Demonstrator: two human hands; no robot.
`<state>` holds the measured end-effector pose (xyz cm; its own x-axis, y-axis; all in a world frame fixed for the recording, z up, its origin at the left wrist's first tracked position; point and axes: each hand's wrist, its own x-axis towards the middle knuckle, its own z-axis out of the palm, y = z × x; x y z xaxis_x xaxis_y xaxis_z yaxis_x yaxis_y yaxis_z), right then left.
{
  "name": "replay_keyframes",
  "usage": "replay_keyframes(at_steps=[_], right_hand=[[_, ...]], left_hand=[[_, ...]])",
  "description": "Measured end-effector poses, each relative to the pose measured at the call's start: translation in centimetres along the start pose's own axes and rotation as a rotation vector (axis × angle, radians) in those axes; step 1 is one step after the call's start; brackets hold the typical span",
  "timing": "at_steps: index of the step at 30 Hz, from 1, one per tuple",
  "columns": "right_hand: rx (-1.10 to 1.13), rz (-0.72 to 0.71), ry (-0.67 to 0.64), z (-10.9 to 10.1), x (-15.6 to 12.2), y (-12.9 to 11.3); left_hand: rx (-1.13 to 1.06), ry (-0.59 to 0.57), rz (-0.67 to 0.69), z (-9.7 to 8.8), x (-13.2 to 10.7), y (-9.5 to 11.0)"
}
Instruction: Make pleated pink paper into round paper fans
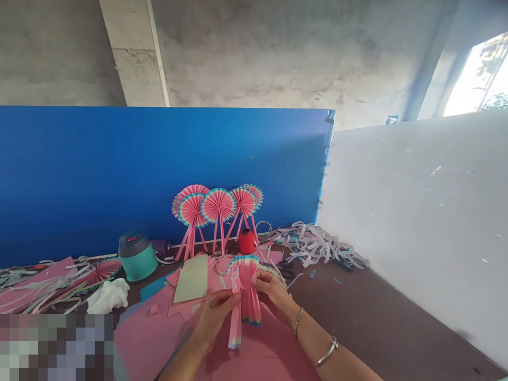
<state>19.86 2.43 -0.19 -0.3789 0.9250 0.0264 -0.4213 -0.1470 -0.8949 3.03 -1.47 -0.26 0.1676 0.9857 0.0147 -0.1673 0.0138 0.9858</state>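
Note:
Between my hands is a pleated pink paper fan (248, 296) with blue and cream edges, partly spread above the pink sheets. My left hand (217, 312) pinches its left side, where a flat pink strip (235, 325) stands against the folds. On the right side, the fingers of my right hand (273, 291) close on the pleats near the middle. Pink paper sheets (154, 333) lie beneath, with a pale green sheet (191, 279) just left of the fan. A pair of dark scissors (284, 269) rests behind my right hand, partly hidden.
Several round pink fans on sticks (218, 206) lean against the blue panel (119, 169). A red container (246, 241) stands before them. Leftward are a teal and grey container (137, 256) and crumpled white tissue (108, 296). Paper strips (313, 243) pile up at the back right.

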Motion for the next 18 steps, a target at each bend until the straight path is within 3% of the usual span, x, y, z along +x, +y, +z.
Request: replay_keyframes(at_steps=[5, 13, 18], right_hand=[[-0.063, 0.049, -0.012, -0.2, 0.1, 0.1], [-0.249, -0.121, 0.145, 0.1, 0.4, 0.6], [-0.076, -0.053, 0.019, 0.2, 0.0, 0.3]], left_hand=[[0.044, -0.015, 0.017, -0.1, 0.0, 0.1], [0.318, -0.025, 0.135, 0.5, 0.0, 0.6], [0.234, -0.045, 0.152, 0.9, -0.3, 1.0]])
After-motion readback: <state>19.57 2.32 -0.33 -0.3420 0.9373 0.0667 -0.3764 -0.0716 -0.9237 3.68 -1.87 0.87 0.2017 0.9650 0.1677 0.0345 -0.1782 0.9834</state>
